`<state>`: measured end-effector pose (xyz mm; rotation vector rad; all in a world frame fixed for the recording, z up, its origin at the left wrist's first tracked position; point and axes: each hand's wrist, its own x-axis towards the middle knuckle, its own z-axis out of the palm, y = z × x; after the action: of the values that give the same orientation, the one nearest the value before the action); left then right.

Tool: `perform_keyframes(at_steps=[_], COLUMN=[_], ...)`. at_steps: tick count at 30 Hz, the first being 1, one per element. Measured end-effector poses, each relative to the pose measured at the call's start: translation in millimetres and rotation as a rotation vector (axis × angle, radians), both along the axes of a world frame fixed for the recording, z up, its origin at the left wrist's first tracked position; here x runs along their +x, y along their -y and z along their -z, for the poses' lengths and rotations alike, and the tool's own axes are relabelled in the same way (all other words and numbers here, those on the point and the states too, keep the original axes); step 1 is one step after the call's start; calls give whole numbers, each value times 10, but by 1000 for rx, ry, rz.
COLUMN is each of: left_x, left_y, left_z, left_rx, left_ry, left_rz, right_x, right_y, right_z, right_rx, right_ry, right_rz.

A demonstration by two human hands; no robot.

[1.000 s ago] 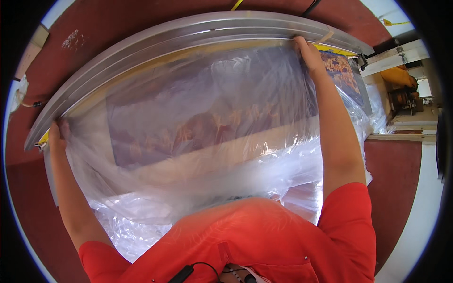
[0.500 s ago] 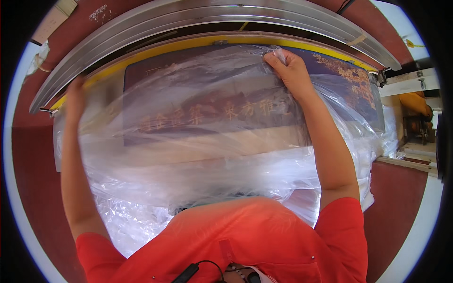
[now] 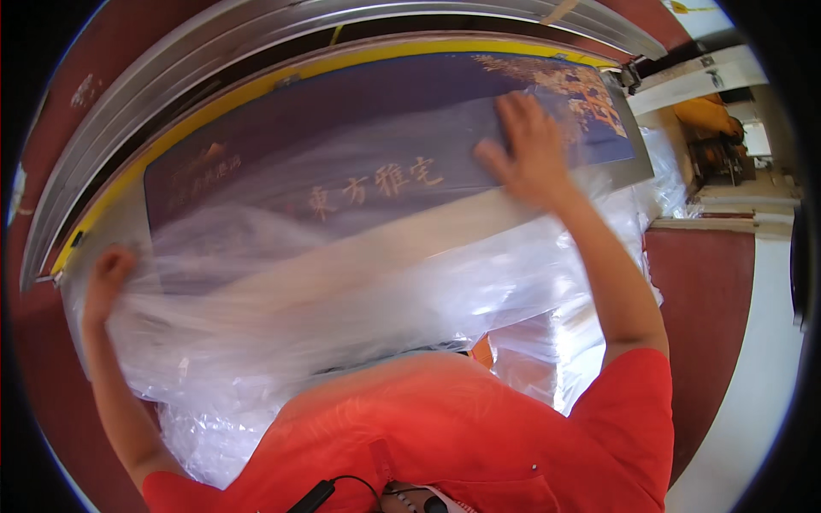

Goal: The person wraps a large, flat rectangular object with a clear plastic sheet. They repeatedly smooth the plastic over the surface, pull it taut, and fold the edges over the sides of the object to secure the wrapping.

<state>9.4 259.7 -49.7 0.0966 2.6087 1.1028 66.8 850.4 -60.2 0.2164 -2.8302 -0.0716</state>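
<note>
A wide dark blue printed sheet (image 3: 342, 103) with gold lettering and a gold tree pattern lies in front of me on a pale flat surface. Thin clear plastic film (image 3: 342, 316) covers its lower part and bunches up toward my body. At the left end, my left hand (image 3: 111, 269) is curled into a fist at the film's edge, slightly smeared by motion. My right hand (image 3: 526, 154) is over the right half of the sheet, thumb and fingers apart. Whether its palm touches the film cannot be told.
Along the far side run a yellow strip (image 3: 410, 48) and curved-looking metal rails (image 3: 180, 73). More crumpled plastic (image 3: 214, 436) hangs near my body. At the right stands equipment with an orange-yellow part (image 3: 710, 117), beside reddish flooring (image 3: 701, 291).
Both hands have come back toward me, drawing the film down and baring more of the blue sheet. My right hand has let go of its pinch on the film. The view has shifted.
</note>
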Motion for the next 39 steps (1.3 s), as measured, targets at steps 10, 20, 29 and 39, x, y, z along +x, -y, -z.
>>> perform_keyframes(at_steps=[10,20,29,39], left_x=[128,79,237,162], left_y=[625,469,713,691], left_z=[545,434,541,585], left_rx=[-835,-770,-663,-508], left_ry=[-523,-549,-557,-620], left_rz=[-666,-625,-510,-378], right_x=[-18,136,357,726], right_y=[879,3406,775,-627], right_z=[-400,-395,-808,-238], right_rx=[-369,-164,144,-226], right_ry=[-24,273,76,327], right_rz=[-131,-556,254,504])
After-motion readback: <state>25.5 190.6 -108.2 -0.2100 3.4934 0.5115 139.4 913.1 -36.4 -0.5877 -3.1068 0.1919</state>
